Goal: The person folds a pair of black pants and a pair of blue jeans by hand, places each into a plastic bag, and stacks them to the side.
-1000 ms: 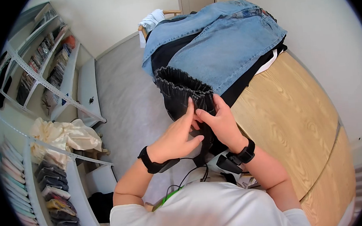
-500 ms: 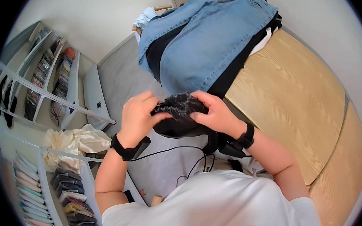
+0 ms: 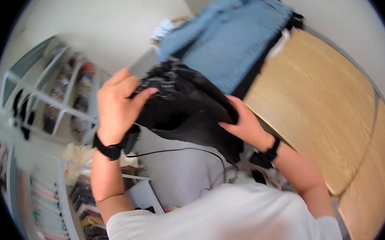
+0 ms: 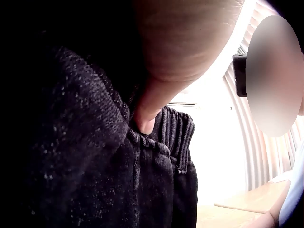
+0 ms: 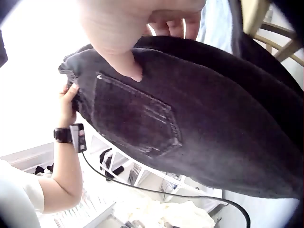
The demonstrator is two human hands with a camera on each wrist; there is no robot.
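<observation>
A pair of black denim pants [image 3: 187, 111] with a gathered elastic waistband [image 3: 167, 77] hangs stretched sideways between both hands. My left hand [image 3: 116, 103] grips the waistband, its thumb hooked at the gathered edge in the left wrist view. Lower on the pants, my right hand [image 3: 250, 127] pinches the side of the fabric. The right wrist view has that thumb lying on the outside near a stitched back pocket [image 5: 135, 116], with the other fingers behind the cloth. Light blue jeans [image 3: 222, 37] lie over dark clothing just beyond the pants.
A wooden table [image 3: 320, 93] stands to the right, the blue jeans spread at its far end. White metal shelves [image 3: 52, 100] with packed garments line the left side, with cream fabric [image 3: 77, 161] near them. A black cable [image 3: 181, 149] runs from the left wrist.
After lying straight-fingered by the waistband, my left hand took hold of it and moved up and left. My right hand shifted from the waistband down the pants' side, spreading the cloth out.
</observation>
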